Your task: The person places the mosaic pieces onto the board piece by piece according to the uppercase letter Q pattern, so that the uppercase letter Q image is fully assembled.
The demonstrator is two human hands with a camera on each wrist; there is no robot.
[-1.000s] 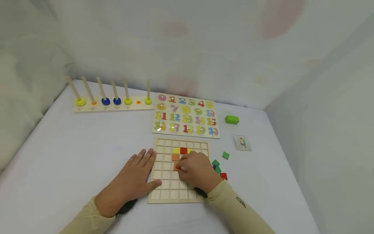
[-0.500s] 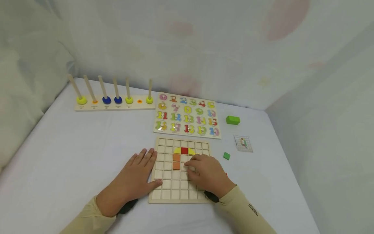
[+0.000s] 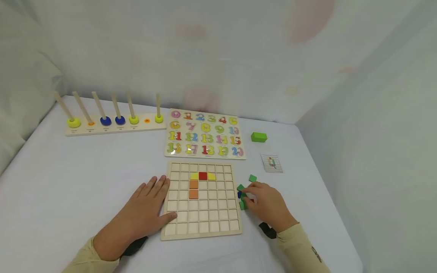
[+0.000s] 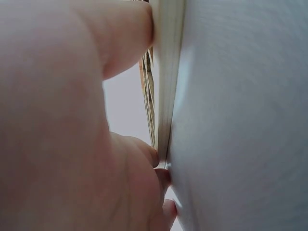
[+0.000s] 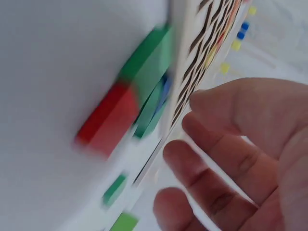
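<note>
At the far left, a pegged rack (image 3: 146, 127) is carried by the tabletop (image 3: 95, 163). The left hand (image 3: 145, 212) is laid flat, fingers straight, nothing grasped, its thumb rested on the grid board (image 3: 203, 215) near the left rim. In the grid board, orange tiles (image 3: 193, 194), a red tile (image 3: 203, 176) and yellow pieces (image 3: 211, 176) are seated. Behind it, a number puzzle (image 3: 206, 133) is placed. Beside the grid's right edge, loose tiles (image 3: 243, 205) are partly covered by the right hand (image 3: 268, 204), its fingers slack, nothing held.

On the cream rectangular board (image 3: 199, 144), multicoloured numerals (image 3: 205, 127) can be read in four rows: 0 to 5, 6 to 10, 11 to 15 and 16 to 20. The small print (image 3: 106, 129) along the pale wooden pegged stand (image 3: 113, 127) cannot be made out.
</note>
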